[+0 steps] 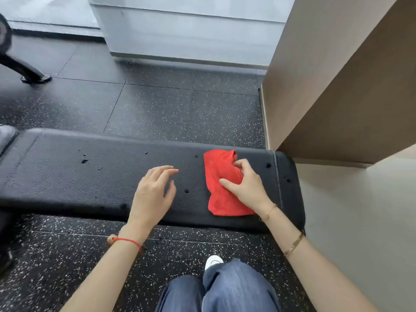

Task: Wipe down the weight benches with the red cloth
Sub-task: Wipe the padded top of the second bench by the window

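cloth: crumpled red fabric cloth on black padded vinyl desk; looks light, limp, will bunch
right hand: fingers pinching cloth's middle
left hand: beside it, relaxed, holding nothing

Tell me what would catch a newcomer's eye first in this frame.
The red cloth stands out at once, lying on the right end of the black bench. The right hand holds the cloth with curled fingers, while the left hand is over the bench beside it, fingers loose and holding nothing. Small dark pits dot the bench's padding, and a tan wall rises just past its right end.
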Demonstrator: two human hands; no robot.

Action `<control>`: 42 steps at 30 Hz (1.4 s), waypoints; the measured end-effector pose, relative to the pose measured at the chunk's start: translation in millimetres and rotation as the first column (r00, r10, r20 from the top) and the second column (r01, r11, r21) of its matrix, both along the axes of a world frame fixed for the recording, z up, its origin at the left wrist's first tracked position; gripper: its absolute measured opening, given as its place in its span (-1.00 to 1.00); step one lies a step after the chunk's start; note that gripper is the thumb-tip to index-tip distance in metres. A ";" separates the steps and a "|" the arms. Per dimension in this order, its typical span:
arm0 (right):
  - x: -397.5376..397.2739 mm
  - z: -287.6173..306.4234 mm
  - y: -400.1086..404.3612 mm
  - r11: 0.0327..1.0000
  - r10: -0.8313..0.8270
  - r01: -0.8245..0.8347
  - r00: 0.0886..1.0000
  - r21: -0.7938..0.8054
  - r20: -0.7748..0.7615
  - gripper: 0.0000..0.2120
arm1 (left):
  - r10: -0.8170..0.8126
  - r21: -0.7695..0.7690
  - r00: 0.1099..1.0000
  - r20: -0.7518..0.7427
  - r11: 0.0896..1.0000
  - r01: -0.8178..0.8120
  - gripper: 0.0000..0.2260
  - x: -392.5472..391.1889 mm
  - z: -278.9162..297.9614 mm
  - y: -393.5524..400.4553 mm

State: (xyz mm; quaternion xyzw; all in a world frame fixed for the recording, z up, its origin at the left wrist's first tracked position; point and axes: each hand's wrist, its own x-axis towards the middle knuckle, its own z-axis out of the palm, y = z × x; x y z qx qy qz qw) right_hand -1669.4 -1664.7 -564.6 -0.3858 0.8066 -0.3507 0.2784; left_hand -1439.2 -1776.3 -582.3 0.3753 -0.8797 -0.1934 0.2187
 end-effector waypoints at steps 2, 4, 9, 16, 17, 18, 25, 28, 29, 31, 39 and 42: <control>-5.8 -19.6 4.0 1.000 0.004 -0.008 0.990 -0.026 -0.143 -0.47 | -0.030 -0.048 0.999 -0.010 0.998 0.030 -0.72 1.5 -23.2 -4.5; -8.5 -34.7 8.9 0.999 -0.004 -0.011 0.943 -0.041 -0.332 -0.30 | -0.061 -0.102 0.998 -0.017 0.993 0.059 -0.73 2.2 -41.6 -8.3; -2.2 -51.0 13.6 0.992 0.028 -0.113 0.625 -0.055 -0.780 -0.36 | -0.074 -0.209 0.997 -0.038 0.976 0.064 -0.77 8.9 -69.1 -15.0; 22.9 -60.0 11.7 0.955 0.295 -0.190 0.713 0.230 -0.637 -0.50 | 0.002 -0.233 0.999 -0.052 0.972 -0.014 -0.77 18.8 -72.8 -21.8; 25.2 -60.8 18.3 0.953 0.300 -0.199 0.709 0.227 -0.639 -0.46 | 0.002 -0.234 0.999 -0.052 0.972 -0.014 -0.76 19.2 -73.0 -21.5; 25.9 -62.3 25.5 0.953 0.303 -0.205 0.701 0.225 -0.645 -0.44 | 0.003 -0.233 0.999 -0.052 0.972 -0.015 -0.73 19.5 -73.2 -20.9; -4.8 -56.7 -4.9 0.954 0.219 -0.034 0.759 0.298 -0.613 -0.43 | 0.048 -0.221 0.997 -0.052 0.973 -0.059 -0.72 16.0 -73.0 -15.6; 26.7 -55.1 -50.6 0.944 0.301 -0.153 0.762 0.291 -0.573 -0.42 | 0.057 -0.215 0.997 -0.056 0.974 -0.068 -0.73 14.8 -72.1 -14.7; 41.0 -57.5 -56.3 0.939 0.334 -0.209 0.742 0.273 -0.581 -0.43 | 0.054 -0.215 0.997 -0.058 0.974 -0.065 -0.73 14.2 -71.7 -14.9; 58.4 -64.2 -49.3 0.926 0.378 -0.293 0.691 0.239 -0.616 -0.45 | 0.046 -0.214 0.997 -0.060 0.975 -0.058 -0.73 15.5 -71.6 -16.0; -11.1 -61.8 -19.7 0.961 0.197 -0.026 0.762 0.274 -0.617 -0.50 | 0.058 -0.231 0.997 -0.054 0.971 -0.069 -0.75 15.1 -74.2 -15.7; 26.0 -61.2 -46.9 0.959 0.248 -0.099 0.747 0.266 -0.616 -0.49 | 0.062 -0.226 0.996 -0.058 0.971 -0.073 -0.75 14.2 -72.8 -15.0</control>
